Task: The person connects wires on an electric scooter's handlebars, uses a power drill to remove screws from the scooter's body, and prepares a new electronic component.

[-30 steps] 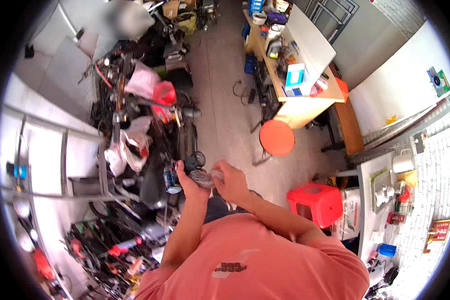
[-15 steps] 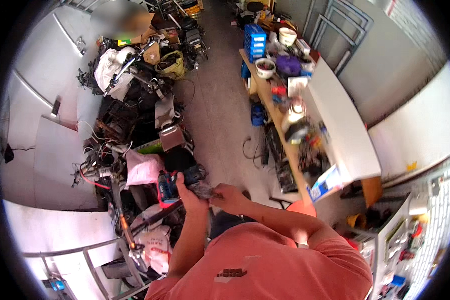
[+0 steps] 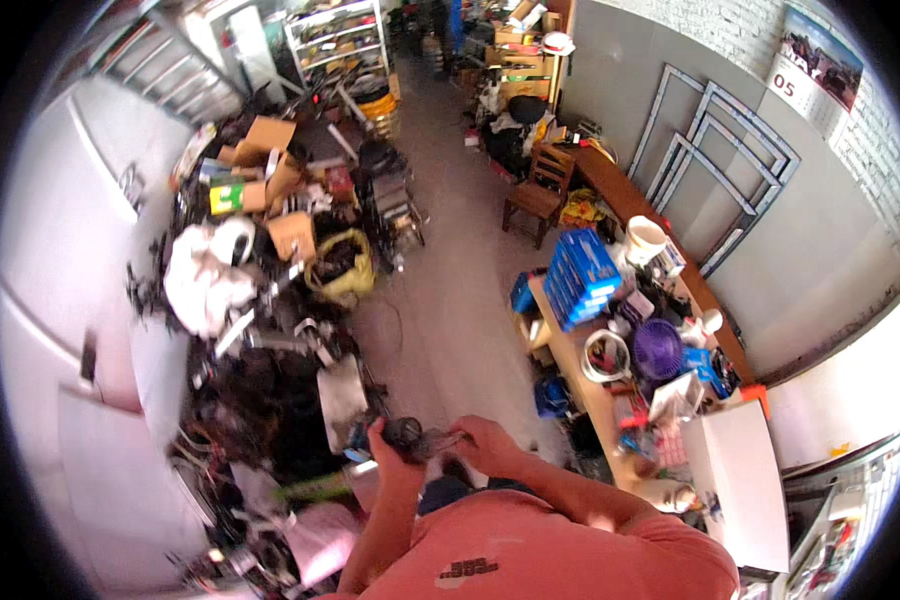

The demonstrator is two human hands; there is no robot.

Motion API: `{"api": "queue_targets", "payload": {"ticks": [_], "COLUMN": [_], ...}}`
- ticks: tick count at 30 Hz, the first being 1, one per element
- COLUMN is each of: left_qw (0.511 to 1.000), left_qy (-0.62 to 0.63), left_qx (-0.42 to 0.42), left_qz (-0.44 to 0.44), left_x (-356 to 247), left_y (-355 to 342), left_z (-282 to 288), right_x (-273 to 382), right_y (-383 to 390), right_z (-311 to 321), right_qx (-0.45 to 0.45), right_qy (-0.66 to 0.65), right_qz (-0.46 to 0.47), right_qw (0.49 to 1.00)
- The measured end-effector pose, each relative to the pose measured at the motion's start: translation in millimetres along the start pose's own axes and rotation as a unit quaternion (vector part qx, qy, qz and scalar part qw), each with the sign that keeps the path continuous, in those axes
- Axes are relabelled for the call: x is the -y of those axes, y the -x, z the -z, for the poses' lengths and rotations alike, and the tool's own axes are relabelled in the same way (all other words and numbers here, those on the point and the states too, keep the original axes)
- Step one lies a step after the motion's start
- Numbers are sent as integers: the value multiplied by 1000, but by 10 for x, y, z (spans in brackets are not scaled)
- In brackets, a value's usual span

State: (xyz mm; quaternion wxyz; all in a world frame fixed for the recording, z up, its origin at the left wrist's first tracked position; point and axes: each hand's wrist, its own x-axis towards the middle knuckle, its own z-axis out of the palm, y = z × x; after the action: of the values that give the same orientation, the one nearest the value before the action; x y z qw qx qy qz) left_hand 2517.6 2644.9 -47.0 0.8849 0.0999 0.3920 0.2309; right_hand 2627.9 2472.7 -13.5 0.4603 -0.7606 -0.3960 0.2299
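Observation:
In front of my body, my left hand (image 3: 398, 466) is wrapped round a dark blue-and-black tool (image 3: 404, 432), blurred, with a rounded dark end. It looks like a power tool, but its exact kind is not clear. Close by on the right, my right hand (image 3: 482, 446) has its fingers pinched at a greyish, crumpled piece (image 3: 438, 441) beside the tool. What that piece is, and whether it joins the tool, I cannot make out. Both hands are close together above the floor, near the heap on the left.
A cluttered heap with cardboard boxes (image 3: 270, 135), a white bag (image 3: 202, 285) and a yellow bag (image 3: 342, 268) runs along the left. On the right, a workbench (image 3: 582, 388) bears blue boxes (image 3: 578, 280), a white bucket (image 3: 606, 356) and a purple basket (image 3: 658, 347). Beyond stands a wooden chair (image 3: 542, 195).
The view has tilted up, showing more of the room's far end. My hands and the tool appear lower in the picture, still close together with the tool in my left hand.

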Motion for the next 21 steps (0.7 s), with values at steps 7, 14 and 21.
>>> {"api": "queue_targets", "payload": {"ticks": [7,14,21], "left_qw": [991,986,976], "left_qy": [-98,-124,-63], "left_qx": [-28,34,92], "left_qz": [92,106,186], "left_x": [-485,-976,-1316], "left_y": [-2109,-4648,-6371], "left_z": [-1812,-3183,-4768], "right_x": [-398,-723,-1442], "right_y": [-2196,-4787,-7053], "right_z": [779,1701,2722], "right_qx": [-102,10,7], "right_qy": [38,-45,-75], "right_qz": [-40,4,-61], "right_qw": [993,999,995]}}
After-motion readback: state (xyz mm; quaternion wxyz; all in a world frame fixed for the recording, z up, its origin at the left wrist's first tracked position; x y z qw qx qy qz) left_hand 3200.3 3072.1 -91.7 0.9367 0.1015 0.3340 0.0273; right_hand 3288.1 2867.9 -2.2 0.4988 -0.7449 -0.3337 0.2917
